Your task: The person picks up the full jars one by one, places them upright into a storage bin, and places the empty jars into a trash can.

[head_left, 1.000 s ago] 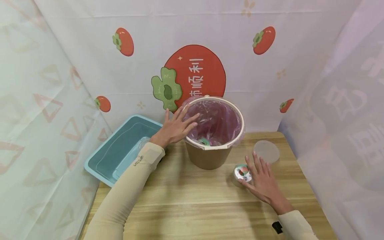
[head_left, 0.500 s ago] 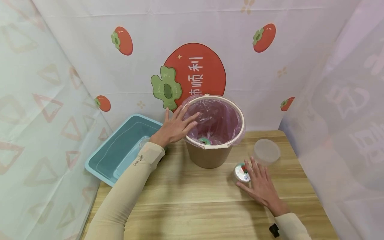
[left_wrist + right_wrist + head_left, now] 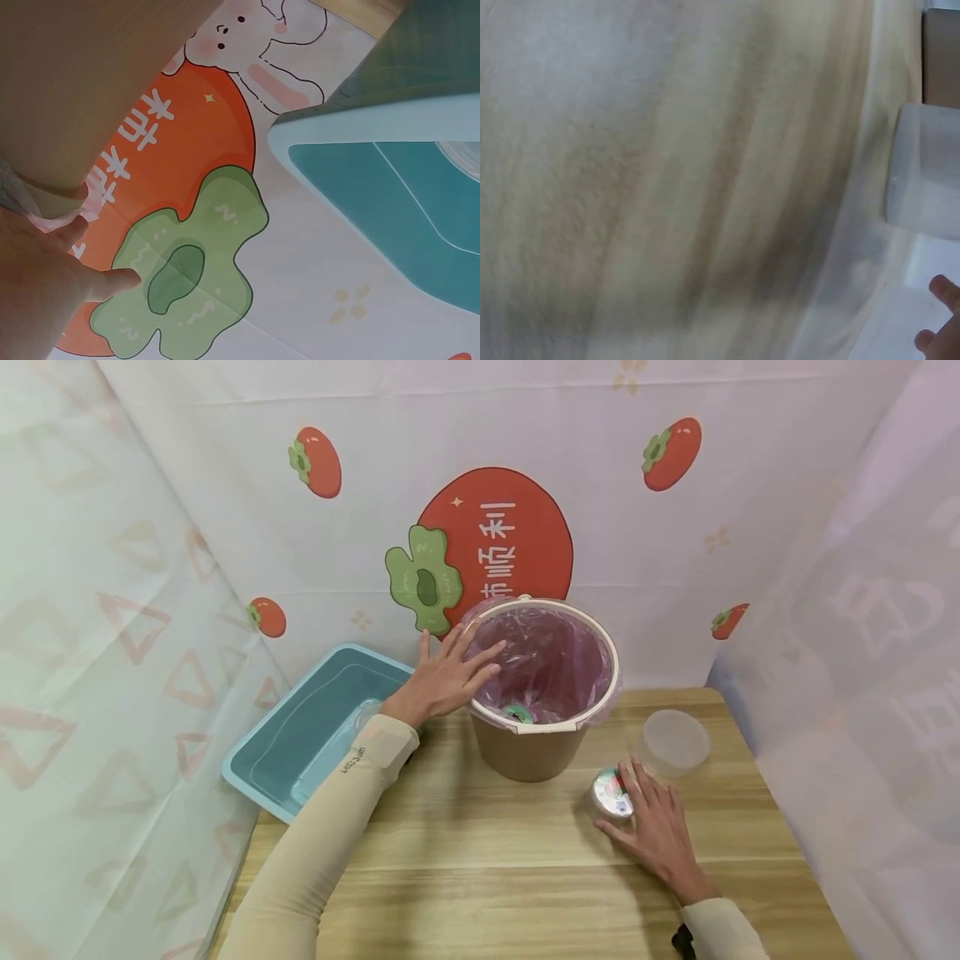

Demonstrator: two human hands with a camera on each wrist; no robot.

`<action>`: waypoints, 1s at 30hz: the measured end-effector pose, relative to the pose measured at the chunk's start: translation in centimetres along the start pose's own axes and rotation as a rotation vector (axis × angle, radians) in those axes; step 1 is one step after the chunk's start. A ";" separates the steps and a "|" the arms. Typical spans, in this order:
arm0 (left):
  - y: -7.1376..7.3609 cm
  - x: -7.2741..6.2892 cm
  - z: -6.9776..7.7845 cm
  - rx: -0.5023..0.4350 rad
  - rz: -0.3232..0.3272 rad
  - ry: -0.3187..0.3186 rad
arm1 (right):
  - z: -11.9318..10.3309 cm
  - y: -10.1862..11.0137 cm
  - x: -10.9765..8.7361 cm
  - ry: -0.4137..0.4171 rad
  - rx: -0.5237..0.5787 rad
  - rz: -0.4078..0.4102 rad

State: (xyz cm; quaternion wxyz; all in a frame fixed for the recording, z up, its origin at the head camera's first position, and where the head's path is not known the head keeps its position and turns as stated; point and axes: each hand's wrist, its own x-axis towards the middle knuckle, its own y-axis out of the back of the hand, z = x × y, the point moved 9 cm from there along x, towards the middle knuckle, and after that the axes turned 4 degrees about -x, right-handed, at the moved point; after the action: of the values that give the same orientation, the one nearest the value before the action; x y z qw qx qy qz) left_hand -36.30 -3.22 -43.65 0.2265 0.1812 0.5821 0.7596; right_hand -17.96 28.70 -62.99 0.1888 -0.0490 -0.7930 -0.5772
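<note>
A brown bucket [image 3: 525,756] with a pale rim stands at the table's far side, lined with a purple plastic bag [image 3: 555,643]. Against its left rim, my left hand [image 3: 438,681] rests with spread fingers. In the left wrist view that hand [image 3: 45,281] shows by the bucket's side. My right hand [image 3: 658,827] reaches beside a small round tub [image 3: 612,795] with a printed, shiny top. Its fingers reach along the tub's right side, thumb toward the near side; contact cannot be told. In the right wrist view two fingertips [image 3: 946,292] show below the translucent tub [image 3: 926,172].
A blue plastic basin [image 3: 262,760] stands left of the bucket, with a clear item [image 3: 360,714] partly visible inside. A round translucent lid [image 3: 677,739] lies beyond my right hand. Inside the bag sits a green round item [image 3: 519,713]. Printed cloth walls [image 3: 360,543] surround the wooden table [image 3: 487,893].
My right hand has drawn in slightly, its fingers dropping lower along the tub's right side. The left hand has stayed at the bucket rim. The whole head view has shifted a little.
</note>
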 end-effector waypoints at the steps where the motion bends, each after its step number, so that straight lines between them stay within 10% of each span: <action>1: 0.0 0.0 0.0 -0.002 0.000 0.000 | 0.0 0.0 0.0 0.003 0.001 0.018; 14: -0.1 -0.1 0.1 -0.041 -0.004 0.001 | -0.3 1.0 -0.1 0.075 0.026 0.175; 30: 0.1 -0.1 0.0 -0.027 0.012 -0.004 | 0.2 9.7 2.4 0.218 -0.143 0.308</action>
State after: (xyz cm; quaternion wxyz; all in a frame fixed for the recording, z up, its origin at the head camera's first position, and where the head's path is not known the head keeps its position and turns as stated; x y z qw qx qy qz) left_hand -36.22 -3.30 -43.57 0.2258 0.1831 0.5702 0.7683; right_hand -17.32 31.72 -53.45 0.3556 -0.1202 -0.7079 -0.5983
